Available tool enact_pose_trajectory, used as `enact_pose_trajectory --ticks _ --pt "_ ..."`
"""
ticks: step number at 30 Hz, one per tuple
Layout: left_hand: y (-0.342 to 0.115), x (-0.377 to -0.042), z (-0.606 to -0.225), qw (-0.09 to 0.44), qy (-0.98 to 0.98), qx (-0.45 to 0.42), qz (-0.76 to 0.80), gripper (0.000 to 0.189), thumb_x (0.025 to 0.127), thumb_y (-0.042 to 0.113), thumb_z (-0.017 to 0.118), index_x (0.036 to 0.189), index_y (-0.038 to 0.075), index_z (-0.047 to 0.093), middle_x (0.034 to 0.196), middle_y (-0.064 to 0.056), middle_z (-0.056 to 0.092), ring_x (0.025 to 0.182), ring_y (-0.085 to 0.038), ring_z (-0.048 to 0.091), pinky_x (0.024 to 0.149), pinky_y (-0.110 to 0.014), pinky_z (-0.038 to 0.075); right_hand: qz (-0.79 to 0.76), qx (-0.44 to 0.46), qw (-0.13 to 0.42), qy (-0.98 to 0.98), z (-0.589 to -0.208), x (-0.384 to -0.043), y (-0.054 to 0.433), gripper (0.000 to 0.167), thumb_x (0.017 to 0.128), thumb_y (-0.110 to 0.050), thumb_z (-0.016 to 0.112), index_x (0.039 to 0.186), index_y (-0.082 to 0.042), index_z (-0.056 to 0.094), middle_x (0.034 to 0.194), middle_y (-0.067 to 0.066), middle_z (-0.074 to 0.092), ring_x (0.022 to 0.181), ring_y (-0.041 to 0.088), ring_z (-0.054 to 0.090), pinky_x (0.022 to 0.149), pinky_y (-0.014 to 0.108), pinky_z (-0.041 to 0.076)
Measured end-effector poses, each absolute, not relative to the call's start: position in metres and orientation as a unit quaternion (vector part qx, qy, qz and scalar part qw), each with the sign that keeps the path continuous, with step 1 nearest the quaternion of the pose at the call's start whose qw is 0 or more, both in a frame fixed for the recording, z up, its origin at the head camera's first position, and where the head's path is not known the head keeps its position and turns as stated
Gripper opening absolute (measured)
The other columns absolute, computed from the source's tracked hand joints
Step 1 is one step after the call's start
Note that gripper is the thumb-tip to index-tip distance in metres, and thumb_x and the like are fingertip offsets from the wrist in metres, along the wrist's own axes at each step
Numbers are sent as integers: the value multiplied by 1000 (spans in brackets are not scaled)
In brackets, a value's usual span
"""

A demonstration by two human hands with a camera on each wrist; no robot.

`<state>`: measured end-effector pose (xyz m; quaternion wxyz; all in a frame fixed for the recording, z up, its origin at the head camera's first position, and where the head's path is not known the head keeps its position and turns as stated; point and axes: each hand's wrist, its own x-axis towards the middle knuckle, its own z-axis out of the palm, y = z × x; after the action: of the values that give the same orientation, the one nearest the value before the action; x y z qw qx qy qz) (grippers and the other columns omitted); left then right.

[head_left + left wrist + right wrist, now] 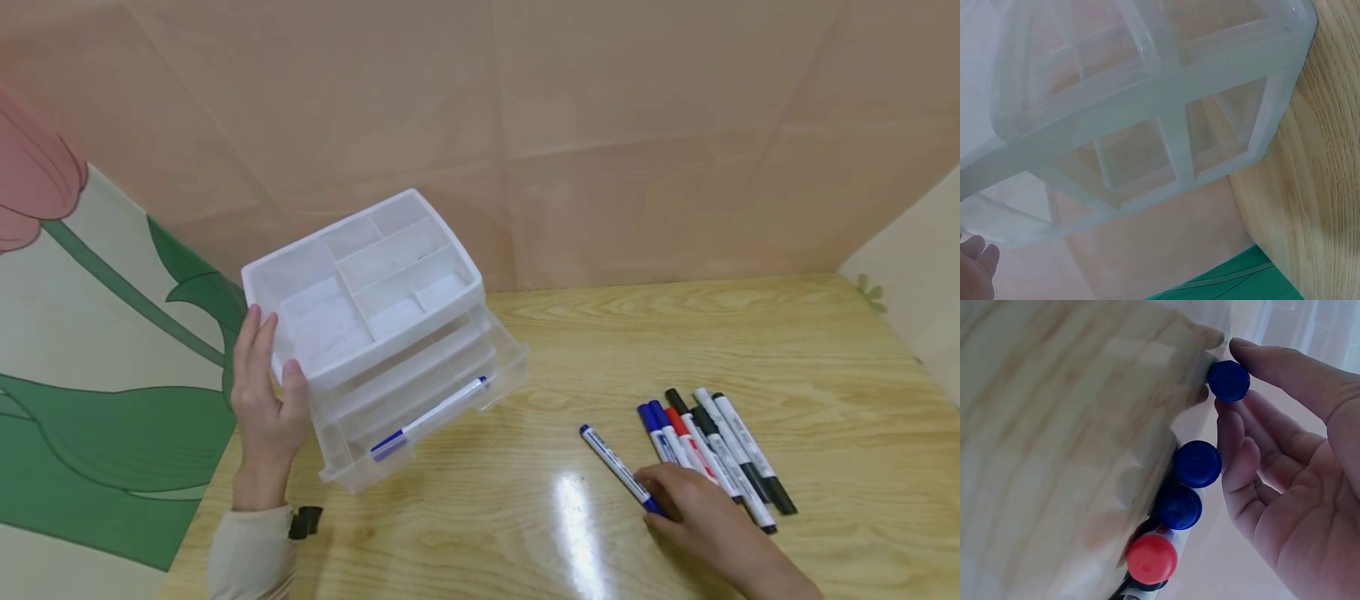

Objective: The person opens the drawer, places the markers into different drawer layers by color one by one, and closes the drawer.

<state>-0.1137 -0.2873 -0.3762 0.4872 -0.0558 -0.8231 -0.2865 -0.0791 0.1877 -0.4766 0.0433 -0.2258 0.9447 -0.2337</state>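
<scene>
My left hand (268,408) rests against the left side of a white plastic drawer organizer (352,360), its fingers straight and its thumb at the front corner. In the left wrist view only a few fingertips (977,255) show beside the organizer's see-through wall. Below the compartmented top, a clear drawer (517,360) is pulled out and holds one blue-capped marker (442,408). My right hand (708,512) pinches another blue marker (615,463) near one end, between thumb and fingers. In the right wrist view its blue end (1229,381) points at the camera.
Several markers lie side by side on the right of the wooden table (847,358): blue ones (660,429), a red one (693,442) and black ones (753,450). A beige wall covering (637,142) rises behind the table. A flower-painted panel (112,333) stands on the left.
</scene>
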Motion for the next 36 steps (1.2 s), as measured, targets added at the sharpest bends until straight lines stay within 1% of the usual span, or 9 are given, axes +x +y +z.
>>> enact_pose_trajectory --ticks 8,14,15,17,21,24,27,32,36 --pt "-289 -114 -376 487 -824 -58 -284 51 89 20 49 134 -2 57 149 -19 49 135 -36 49 102 -59 44 -220 -233 26 947 -476 -80 186 37 69 -15 86 103 -12 70 88 -11 65 78 -1 54 68 27 51" --pt "-289 -113 -377 486 -826 -56 -281 51 90 20 49 135 -2 57 149 -19 49 136 -35 48 104 -57 44 -209 -224 29 951 -472 -78 184 32 73 -15 83 103 -13 71 98 -4 71 90 15 66 79 40 56" --pt "-289 -113 -377 487 -826 -56 -280 51 89 20 49 135 -2 57 149 -19 49 136 -35 48 104 -56 44 -209 -222 25 952 -471 -78 183 30 74 -15 82 103 -14 71 99 -4 71 91 16 66 80 40 56" --pt "-289 -113 -376 488 -825 -55 -280 51 89 19 49 134 -1 57 149 -19 49 136 -35 49 105 -54 44 -209 -219 17 953 -469 -78 183 29 76 -15 81 104 -15 71 100 -5 70 90 14 66 78 38 56" --pt "-289 -113 -376 491 -823 -55 -280 51 89 19 49 134 -2 58 148 -19 49 135 -35 49 106 -52 44 -215 -229 -20 949 -465 -80 182 30 76 -14 81 104 -16 72 97 -10 67 84 3 60 71 29 54" --pt "-289 -113 -375 489 -825 -56 -279 51 88 18 49 134 -2 58 149 -19 49 135 -36 49 104 -55 45 -231 -260 -72 935 -467 -83 183 32 72 -11 83 101 -14 72 95 -11 66 83 0 58 68 26 53" --pt "-289 -114 -375 490 -824 -59 -279 51 88 18 49 134 -2 58 149 -19 49 135 -36 49 101 -58 45 -239 -285 -106 922 -469 -85 184 34 67 -8 85 98 -14 73 94 -11 67 83 2 61 68 27 54" --pt "-288 -114 -376 491 -823 -63 -280 50 89 18 49 134 -2 58 148 -20 49 135 -37 49 103 -56 45 -234 -287 -96 924 -467 -87 185 34 67 -10 87 98 -14 73 95 -8 72 84 9 66 70 30 56" --pt "-288 -114 -377 490 -823 -63 -280 51 89 19 49 134 -2 57 148 -20 49 135 -36 49 106 -53 44 -243 -281 -89 924 -464 -87 185 32 67 -10 87 96 -17 74 92 -9 73 82 4 65 67 27 55"
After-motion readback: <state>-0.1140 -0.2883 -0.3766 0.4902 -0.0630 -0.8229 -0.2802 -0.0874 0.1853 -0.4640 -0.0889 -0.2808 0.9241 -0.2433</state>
